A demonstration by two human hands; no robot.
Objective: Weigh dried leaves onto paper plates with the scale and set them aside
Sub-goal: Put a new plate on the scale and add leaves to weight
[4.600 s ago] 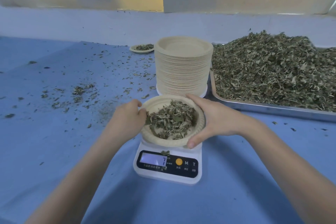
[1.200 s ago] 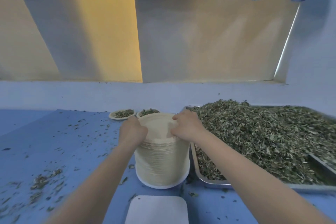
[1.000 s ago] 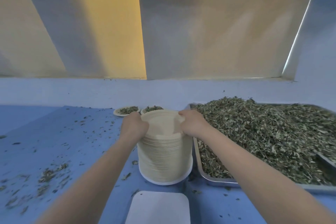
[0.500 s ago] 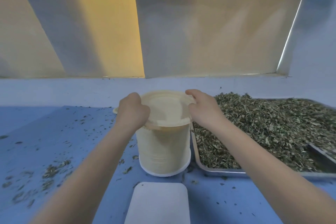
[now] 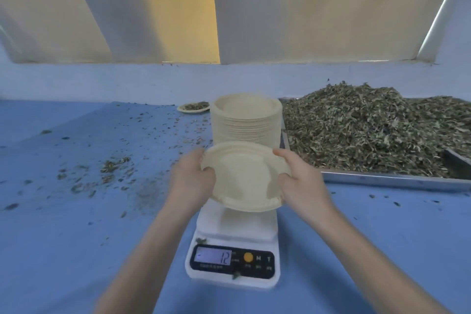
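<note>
Paper plate: beige round empty paper plate (image 5: 246,177), tilted, held just above white digital scale (image 5: 235,242).
Fingers: left hand (image 5: 192,181) & right hand (image 5: 300,186) grip opp. rims.
Next: straight down onto the scale; hands equally near.

A blue counter (image 5: 63,250) carries everything. Behind the counter rises a pale blue ledge (image 5: 127,79), and above that ledge stand cream wall panels (image 5: 318,7) with a yellow strip (image 5: 178,7) between them.
</note>
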